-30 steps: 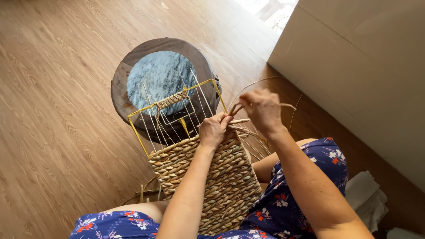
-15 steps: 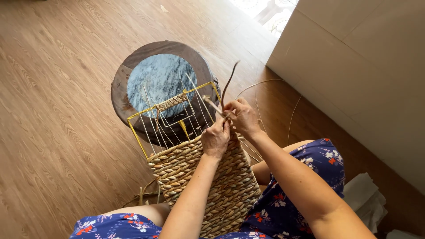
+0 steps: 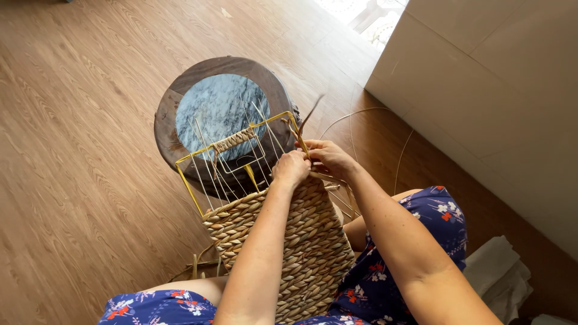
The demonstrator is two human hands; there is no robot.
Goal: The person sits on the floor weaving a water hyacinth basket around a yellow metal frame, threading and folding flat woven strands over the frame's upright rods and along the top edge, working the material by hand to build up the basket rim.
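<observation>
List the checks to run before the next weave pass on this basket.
1. Left hand on the woven edge of the basket: ok.
2. Right hand pinching the strand at the frame's corner: ok, though the exact grip is hidden.
3. Yellow frame upright, bare wires showing above the weave: ok.
4. Basket braced on the lap: ok.
5. Loose strand trailing on the floor, free of snags: cannot tell.
6. Stool behind the frame, touching it or not: cannot tell.
</observation>
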